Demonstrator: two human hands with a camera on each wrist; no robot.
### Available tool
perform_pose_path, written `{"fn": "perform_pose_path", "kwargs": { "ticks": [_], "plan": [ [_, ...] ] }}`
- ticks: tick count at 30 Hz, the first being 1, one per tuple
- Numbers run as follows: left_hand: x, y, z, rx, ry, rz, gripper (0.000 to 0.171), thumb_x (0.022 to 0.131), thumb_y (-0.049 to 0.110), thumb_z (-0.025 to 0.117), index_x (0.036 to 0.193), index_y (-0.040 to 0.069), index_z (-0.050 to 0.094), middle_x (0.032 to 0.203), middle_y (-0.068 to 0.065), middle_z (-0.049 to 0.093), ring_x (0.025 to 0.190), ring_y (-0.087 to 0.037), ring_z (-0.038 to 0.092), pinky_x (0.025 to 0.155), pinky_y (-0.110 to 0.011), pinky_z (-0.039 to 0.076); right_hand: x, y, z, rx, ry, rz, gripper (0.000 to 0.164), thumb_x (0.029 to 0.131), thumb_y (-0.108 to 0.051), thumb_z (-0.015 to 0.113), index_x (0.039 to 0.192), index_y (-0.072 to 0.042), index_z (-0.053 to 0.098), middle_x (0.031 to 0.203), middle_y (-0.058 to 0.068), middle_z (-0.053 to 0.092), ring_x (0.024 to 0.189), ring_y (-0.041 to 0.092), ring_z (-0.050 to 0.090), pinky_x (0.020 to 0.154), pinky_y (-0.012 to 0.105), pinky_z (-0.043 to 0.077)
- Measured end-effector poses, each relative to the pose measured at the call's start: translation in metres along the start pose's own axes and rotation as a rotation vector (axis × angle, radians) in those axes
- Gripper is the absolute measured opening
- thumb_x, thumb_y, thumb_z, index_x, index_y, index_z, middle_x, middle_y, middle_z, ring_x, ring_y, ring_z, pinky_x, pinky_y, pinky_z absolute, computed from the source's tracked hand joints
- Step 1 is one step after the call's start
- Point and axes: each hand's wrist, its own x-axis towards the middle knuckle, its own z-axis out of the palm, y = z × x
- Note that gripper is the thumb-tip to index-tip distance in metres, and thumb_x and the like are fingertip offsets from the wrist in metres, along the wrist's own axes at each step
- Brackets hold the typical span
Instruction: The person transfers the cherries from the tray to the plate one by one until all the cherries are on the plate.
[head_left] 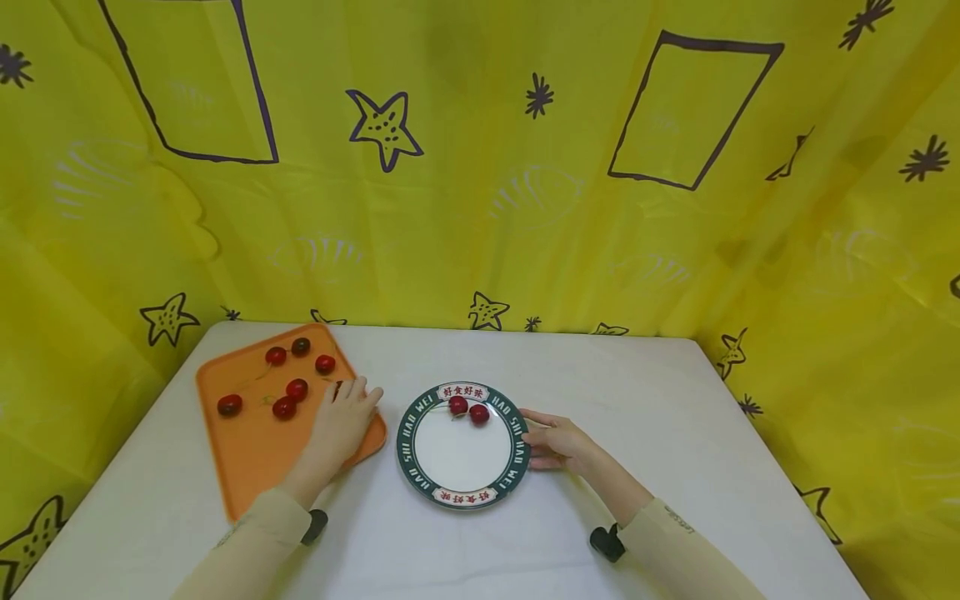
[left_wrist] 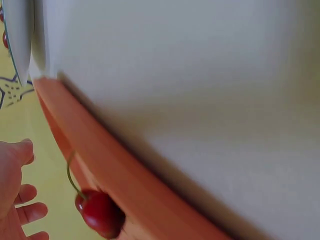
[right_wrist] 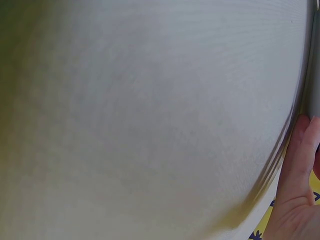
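Observation:
My left hand [head_left: 347, 419] reaches over the right side of an orange tray [head_left: 258, 467], fingers bent downward but apart, holding nothing. In the left wrist view a red cherry [left_wrist: 102, 214] with a curved green stem lies against the tray's inner wall, just beyond the fingertips. Several more cherries [head_left: 285, 407] are scattered on the tray. Beside it stands a round white plate [head_left: 462, 454] with a green lettered rim, carrying two cherries [head_left: 478, 414] near its far edge. My right hand [head_left: 562, 442] holds the plate's right rim, thumb over the edge and other fingers lower along it.
A white cloth covers the table [head_left: 615, 383] under the tray and plate. Behind and at the sides hangs a yellow curtain [head_left: 465, 208] with drawn stars and fish. Dark wrist straps [head_left: 607, 543] show at both sleeves. The tray has a raised rim.

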Motion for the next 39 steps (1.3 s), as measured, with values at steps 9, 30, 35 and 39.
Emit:
{"fn": "perform_pose_path", "kwargs": {
  "ticks": [9, 30, 35, 39],
  "plan": [
    [-0.016, -0.046, -0.008, -0.003, -0.022, -0.102, 0.026, 0.087, 0.013, 0.060, 0.111, 0.009, 0.051, 0.106, -0.018, 0.041, 0.102, -0.038, 0.042, 0.091, -0.054, 0.031, -0.001, 0.000, 0.000, -0.011, 0.002, 0.000, 0.049, 0.086, -0.006, 0.059, 0.132, -0.017, 0.049, 0.091, 0.008, 0.062, 0.068, 0.017, 0.059, 0.061, 0.030, 0.054],
    [-0.049, -0.117, -0.005, -0.217, -0.183, -0.277, 0.025, 0.094, 0.012, 0.044, 0.119, 0.006, 0.044, 0.111, -0.028, 0.034, 0.106, -0.050, 0.031, 0.086, -0.062, 0.023, 0.001, 0.000, 0.000, -0.008, 0.008, -0.007, 0.048, 0.086, -0.006, 0.059, 0.132, -0.016, 0.050, 0.091, 0.007, 0.061, 0.069, 0.017, 0.059, 0.061, 0.030, 0.054],
    [-0.050, -0.119, -0.001, -0.225, -0.205, -0.273, 0.026, 0.094, 0.011, 0.044, 0.119, 0.005, 0.043, 0.113, -0.030, 0.032, 0.108, -0.050, 0.030, 0.085, -0.062, 0.024, 0.000, 0.000, 0.000, -0.006, 0.004, -0.007, 0.049, 0.086, -0.006, 0.059, 0.132, -0.016, 0.049, 0.091, 0.007, 0.062, 0.069, 0.017, 0.060, 0.062, 0.030, 0.054],
    [-0.051, -0.120, 0.001, -0.225, -0.208, -0.269, 0.025, 0.094, 0.012, 0.044, 0.118, 0.005, 0.043, 0.114, -0.031, 0.032, 0.108, -0.050, 0.030, 0.084, -0.062, 0.025, -0.001, -0.001, 0.000, -0.004, 0.006, -0.003, 0.049, 0.086, -0.005, 0.060, 0.132, -0.016, 0.050, 0.090, 0.007, 0.062, 0.069, 0.017, 0.060, 0.062, 0.030, 0.054]
  ]
}}
